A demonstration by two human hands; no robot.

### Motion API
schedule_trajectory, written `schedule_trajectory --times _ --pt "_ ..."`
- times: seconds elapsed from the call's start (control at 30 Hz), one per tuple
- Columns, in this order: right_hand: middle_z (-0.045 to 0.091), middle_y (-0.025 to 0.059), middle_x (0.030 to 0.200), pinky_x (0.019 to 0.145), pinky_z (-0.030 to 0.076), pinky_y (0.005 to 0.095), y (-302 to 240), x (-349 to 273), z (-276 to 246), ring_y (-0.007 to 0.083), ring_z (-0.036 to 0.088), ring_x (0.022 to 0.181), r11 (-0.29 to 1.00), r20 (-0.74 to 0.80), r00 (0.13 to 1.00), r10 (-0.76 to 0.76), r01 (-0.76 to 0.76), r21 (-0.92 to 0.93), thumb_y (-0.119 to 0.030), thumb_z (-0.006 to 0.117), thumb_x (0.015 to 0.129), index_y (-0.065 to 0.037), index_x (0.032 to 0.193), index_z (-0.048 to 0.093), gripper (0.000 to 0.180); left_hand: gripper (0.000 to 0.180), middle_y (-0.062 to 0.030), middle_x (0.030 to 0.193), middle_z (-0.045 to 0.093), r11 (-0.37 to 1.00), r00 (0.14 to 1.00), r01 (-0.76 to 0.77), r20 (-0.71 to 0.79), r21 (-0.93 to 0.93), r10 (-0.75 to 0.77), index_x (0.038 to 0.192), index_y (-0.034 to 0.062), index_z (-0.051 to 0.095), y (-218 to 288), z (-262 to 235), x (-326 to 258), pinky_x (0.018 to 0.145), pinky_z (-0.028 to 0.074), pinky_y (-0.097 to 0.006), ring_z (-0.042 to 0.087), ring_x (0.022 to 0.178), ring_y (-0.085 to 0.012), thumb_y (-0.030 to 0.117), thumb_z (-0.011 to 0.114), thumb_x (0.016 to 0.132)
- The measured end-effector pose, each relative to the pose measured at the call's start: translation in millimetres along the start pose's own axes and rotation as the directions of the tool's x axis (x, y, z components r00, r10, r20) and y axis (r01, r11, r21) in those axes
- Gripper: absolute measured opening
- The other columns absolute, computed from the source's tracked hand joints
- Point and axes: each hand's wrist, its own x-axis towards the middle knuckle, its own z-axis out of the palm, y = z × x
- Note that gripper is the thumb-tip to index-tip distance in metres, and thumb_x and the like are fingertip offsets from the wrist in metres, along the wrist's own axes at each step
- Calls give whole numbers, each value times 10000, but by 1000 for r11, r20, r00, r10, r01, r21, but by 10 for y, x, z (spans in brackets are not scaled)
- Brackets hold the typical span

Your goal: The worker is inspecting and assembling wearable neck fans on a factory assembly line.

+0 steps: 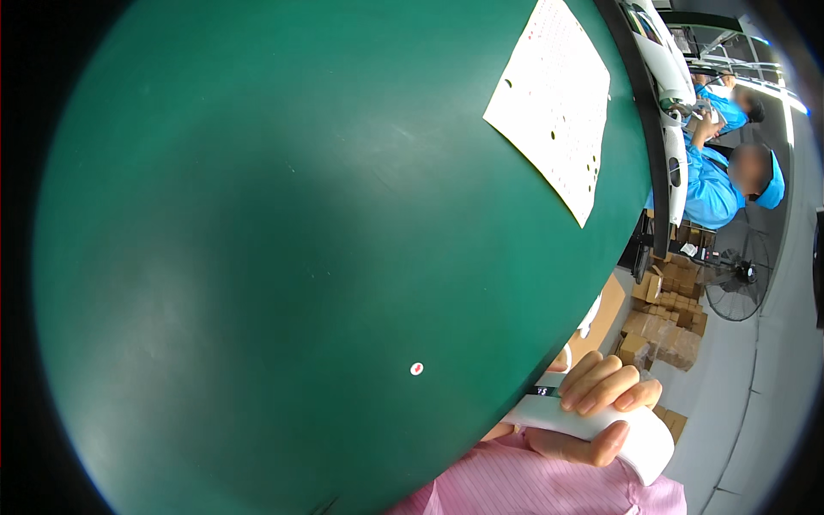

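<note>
Right hand (598,388): gripping a curved white device (642,439), kind hard to tell
Left hand: cannot tell
Green table (257,257): pale sheet (554,107) far right, small disc (416,369) near

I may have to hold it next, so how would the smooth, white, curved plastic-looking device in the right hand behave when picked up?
The white, curved plastic-looking device is probably stiff: the right hand grips it without visible denting. Its smooth surface may be somewhat slippery. Its curved body might rock if set down.
</note>
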Motion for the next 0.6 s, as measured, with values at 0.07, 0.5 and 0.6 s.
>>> schedule_trajectory --times 0.07,0.5,0.6 --pt "454 43 602 436 374 236 4 48 64 115 408 447 993 -2 1000 7 -7 -118 -215 516 791 -82 826 353 214 603 -110 969 568 1000 1000 0 1 -10 0 1185 51 488 -17 -20 7 741 448 -323 557 859 -235 198 724 650" --pt "461 68 595 414 361 251 -119 161 23 143 421 455 984 54 984 172 -173 28 -215 516 790 -59 857 355 235 616 -114 982 564 978 987 -140 -52 154 150 1189 53 482 208 103 -56 756 447 -327 557 879 -243 218 737 653" --pt "476 81 606 419 381 258 -266 303 -116 157 448 460 895 38 944 327 -323 309 -225 488 802 -54 860 359 222 646 -124 1010 556 996 981 13 -194 -87 -30 1208 53 462 503 69 83 789 440 -334 551 920 -250 235 748 657"
